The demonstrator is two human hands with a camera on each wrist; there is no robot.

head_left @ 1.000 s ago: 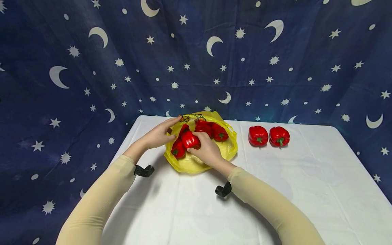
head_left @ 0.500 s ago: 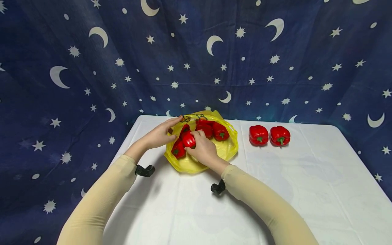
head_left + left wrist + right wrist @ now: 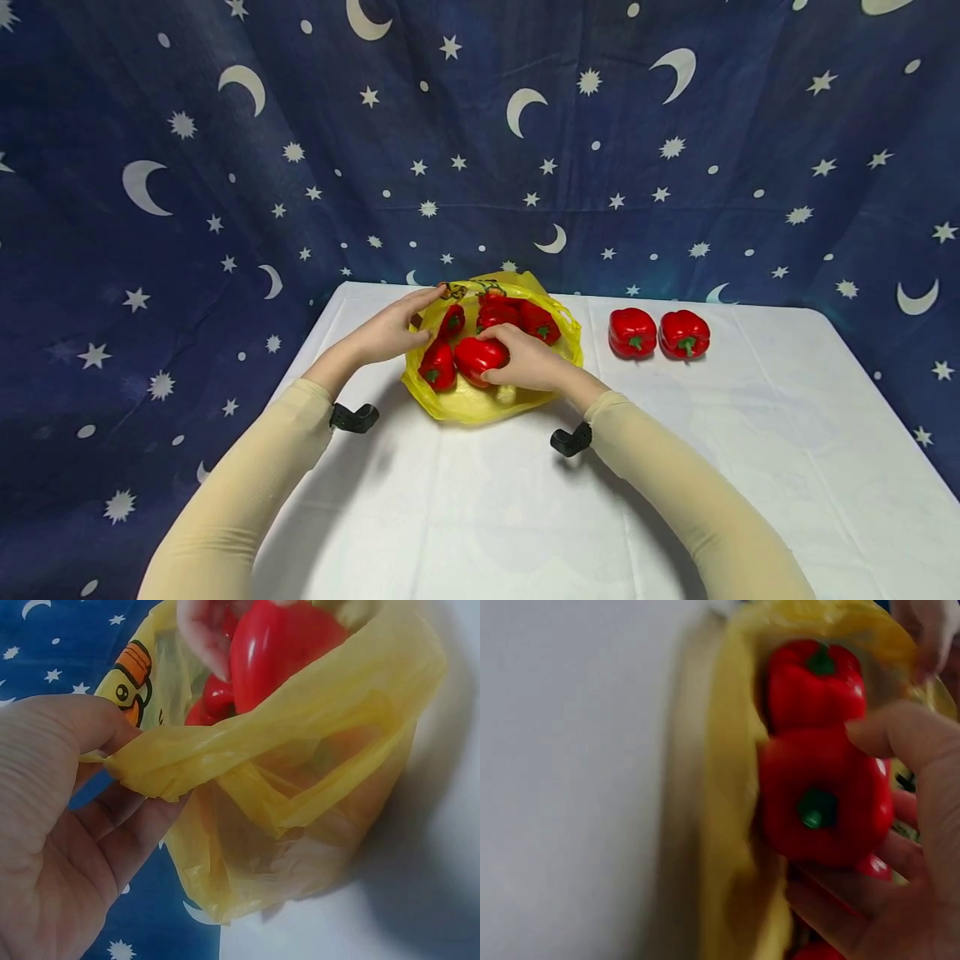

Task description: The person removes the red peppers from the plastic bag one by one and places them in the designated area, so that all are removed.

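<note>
Starry blue cloth [image 3: 480,142] hangs behind a white surface [image 3: 487,500]. One red pepper [image 3: 478,360] is in the right hand [image 3: 531,362], thumb and fingers round it, inside the yellow bag [image 3: 450,408]. More peppers [image 3: 538,323] lie in there too, near the surface's far left corner. The left hand [image 3: 386,333] pinches the bag's rim. Two loose peppers [image 3: 684,335] sit by the far edge, right of the bag. This step looks like settling or lifting that pepper; the next move seems to need the bag held wide.

Soft shadows, dim wrist views, slight blur
</note>
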